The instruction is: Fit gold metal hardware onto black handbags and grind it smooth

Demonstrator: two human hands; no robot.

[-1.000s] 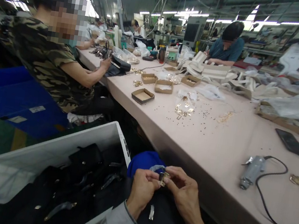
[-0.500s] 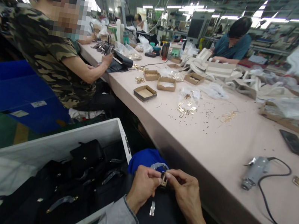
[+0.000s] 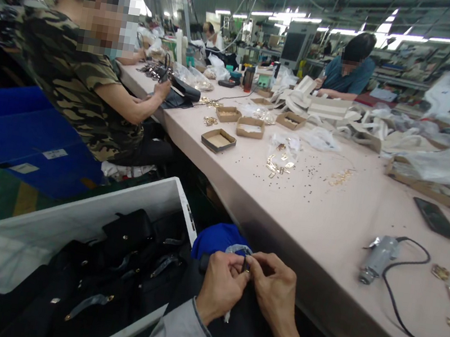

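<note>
My left hand (image 3: 223,283) and my right hand (image 3: 275,289) meet over a black bag (image 3: 250,332) on my lap. Between their closed fingertips is a small gold metal bag fitting (image 3: 248,273), mostly covered by the fingers. Just beyond the fingers, a strip of clear wrap (image 3: 239,248) lies near a blue cloth (image 3: 218,238). Below my left hand, another shiny piece (image 3: 227,317) shows on the bag's black surface.
On my left, a white crate (image 3: 175,186) holds several black bags (image 3: 129,233). The table (image 3: 324,241) carries a grey power screwdriver (image 3: 379,258) with a cord, a phone (image 3: 437,218), gold fittings (image 3: 441,273) and small cardboard boxes (image 3: 218,140). A co-worker (image 3: 70,64) sits at left.
My left fingers have turned and closed further over the fitting, hiding its rectangular frame that showed before. The right hand stays pinched beside it. The view has shifted slightly.
</note>
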